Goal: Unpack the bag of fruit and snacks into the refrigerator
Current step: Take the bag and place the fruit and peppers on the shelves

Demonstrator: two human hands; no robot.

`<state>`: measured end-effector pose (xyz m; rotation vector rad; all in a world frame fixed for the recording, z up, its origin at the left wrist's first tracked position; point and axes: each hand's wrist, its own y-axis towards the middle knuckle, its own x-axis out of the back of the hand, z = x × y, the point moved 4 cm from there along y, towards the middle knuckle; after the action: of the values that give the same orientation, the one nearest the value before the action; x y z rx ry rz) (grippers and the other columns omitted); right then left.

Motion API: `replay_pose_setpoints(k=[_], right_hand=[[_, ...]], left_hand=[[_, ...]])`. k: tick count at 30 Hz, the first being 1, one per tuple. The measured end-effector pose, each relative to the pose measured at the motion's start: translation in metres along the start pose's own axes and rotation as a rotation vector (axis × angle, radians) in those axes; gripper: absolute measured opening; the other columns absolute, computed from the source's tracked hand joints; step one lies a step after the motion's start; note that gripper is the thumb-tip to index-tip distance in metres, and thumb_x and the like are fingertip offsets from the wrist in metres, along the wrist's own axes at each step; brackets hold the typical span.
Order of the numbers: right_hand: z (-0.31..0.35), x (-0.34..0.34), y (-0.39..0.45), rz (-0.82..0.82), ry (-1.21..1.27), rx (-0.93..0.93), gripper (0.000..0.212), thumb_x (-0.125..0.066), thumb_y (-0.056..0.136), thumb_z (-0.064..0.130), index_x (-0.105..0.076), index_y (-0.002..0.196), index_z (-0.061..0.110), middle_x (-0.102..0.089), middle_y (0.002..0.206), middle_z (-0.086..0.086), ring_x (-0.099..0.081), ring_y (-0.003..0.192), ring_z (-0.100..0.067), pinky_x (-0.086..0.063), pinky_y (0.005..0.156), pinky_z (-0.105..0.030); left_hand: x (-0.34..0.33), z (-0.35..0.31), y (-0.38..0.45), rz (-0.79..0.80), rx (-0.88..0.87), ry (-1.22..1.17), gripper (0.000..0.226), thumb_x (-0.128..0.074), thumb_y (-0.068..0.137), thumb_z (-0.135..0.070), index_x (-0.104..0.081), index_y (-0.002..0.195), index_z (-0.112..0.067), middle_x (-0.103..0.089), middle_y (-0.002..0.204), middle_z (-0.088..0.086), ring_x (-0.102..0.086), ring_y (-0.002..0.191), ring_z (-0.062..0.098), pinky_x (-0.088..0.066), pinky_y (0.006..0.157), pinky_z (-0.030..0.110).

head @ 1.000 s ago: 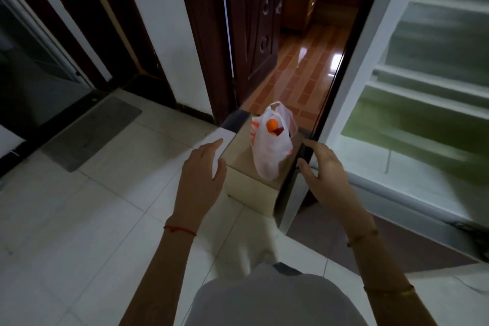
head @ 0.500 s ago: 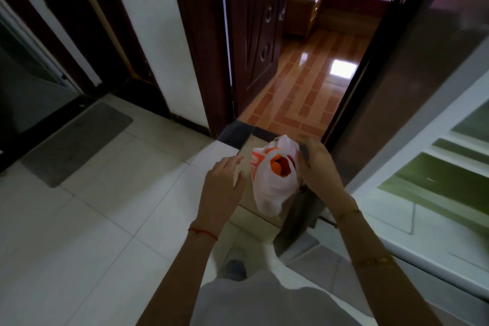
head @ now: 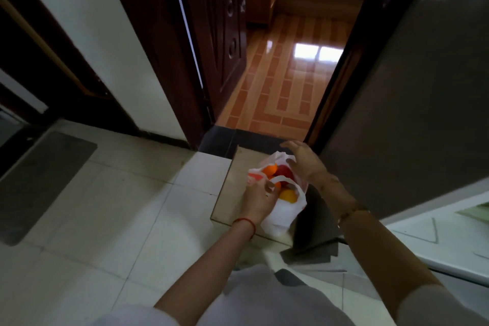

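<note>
1. Sitting low and right of centre in the frame: a white plastic bag (head: pixel 284 213), mouth open, on a small pale box-like stand (head: pixel 232 193) on the floor.
2. Showing in the bag's mouth: an orange fruit (head: pixel 270 169) at the upper left, a red fruit (head: pixel 284 171) beside it, a yellow-orange fruit (head: pixel 288 196) lower down.
3. Gripping the bag's near handle loop: left hand (head: pixel 258 200), fingers curled and pinched on the plastic at the left edge of the mouth, red string on the wrist.
4. Resting at the far rim of the bag: right hand (head: pixel 304 160), fingers loosely spread; cannot tell whether plastic is actually pinched there.
5. Filling the right side of the frame: grey refrigerator door (head: pixel 410 114), swung open, its lower edge just beside the bag; pale refrigerator interior (head: pixel 449 233) at lower right.
6. Lying at the left edge: dark floor mat (head: pixel 39 180) on white tile floor (head: pixel 119 219).
7. Standing ajar at upper centre: dark wooden door (head: pixel 211 34), with brown patterned flooring beyond.
</note>
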<state>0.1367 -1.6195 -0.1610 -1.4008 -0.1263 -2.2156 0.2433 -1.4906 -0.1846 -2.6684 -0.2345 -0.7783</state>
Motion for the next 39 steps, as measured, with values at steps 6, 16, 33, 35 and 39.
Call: replay_pose_setpoints(k=[6,16,33,35,39], right_hand=[[-0.021,-0.032,0.041,0.125,-0.119,0.082,0.042,-0.057,0.086,0.001,-0.058,0.125,0.016,-0.053,0.136,-0.005,-0.043,0.128,-0.025,-0.042,0.103,-0.038],[-0.049,-0.044,0.060,0.055,-0.015,0.006,0.005,-0.058,0.092,0.021,-0.062,0.091,0.019,-0.063,0.104,-0.007,-0.060,0.094,-0.022,-0.053,0.080,-0.036],[-0.037,-0.031,0.049,-0.007,0.146,-0.046,0.009,-0.062,0.090,0.014,-0.066,0.088,0.006,-0.068,0.086,-0.007,-0.064,0.084,-0.022,-0.053,0.077,-0.035],[-0.035,-0.029,0.046,-0.018,0.172,-0.051,0.008,-0.061,0.091,0.014,-0.064,0.086,0.008,-0.066,0.084,-0.005,-0.062,0.081,-0.020,-0.049,0.074,-0.030],[-0.029,-0.028,0.038,-0.087,0.222,-0.039,0.010,-0.060,0.092,0.012,-0.067,0.090,0.006,-0.070,0.089,-0.010,-0.064,0.082,-0.021,-0.051,0.075,-0.032]], left_hand=[[-0.042,0.016,0.036,0.152,0.366,-0.382,0.035,-0.055,0.093,-0.041,-0.058,0.119,-0.017,-0.068,0.111,0.009,-0.064,0.103,0.027,-0.053,0.096,0.046],[-0.052,0.017,0.049,0.093,0.511,-1.000,0.013,-0.069,0.089,-0.024,-0.073,0.101,-0.023,-0.070,0.117,0.012,-0.065,0.113,0.025,-0.054,0.091,0.035],[-0.036,-0.004,0.036,0.073,0.789,-1.457,0.009,-0.059,0.093,-0.009,-0.061,0.084,-0.007,-0.065,0.072,0.011,-0.060,0.072,0.021,-0.048,0.065,0.030],[-0.029,0.002,0.032,0.086,0.876,-1.495,0.009,-0.067,0.085,-0.009,-0.061,0.087,-0.003,-0.067,0.072,0.015,-0.065,0.070,0.023,-0.055,0.071,0.032],[-0.014,0.006,0.023,0.117,0.923,-1.500,0.017,-0.072,0.080,-0.007,-0.060,0.086,0.004,-0.065,0.080,0.017,-0.061,0.082,0.025,-0.051,0.097,0.038]])
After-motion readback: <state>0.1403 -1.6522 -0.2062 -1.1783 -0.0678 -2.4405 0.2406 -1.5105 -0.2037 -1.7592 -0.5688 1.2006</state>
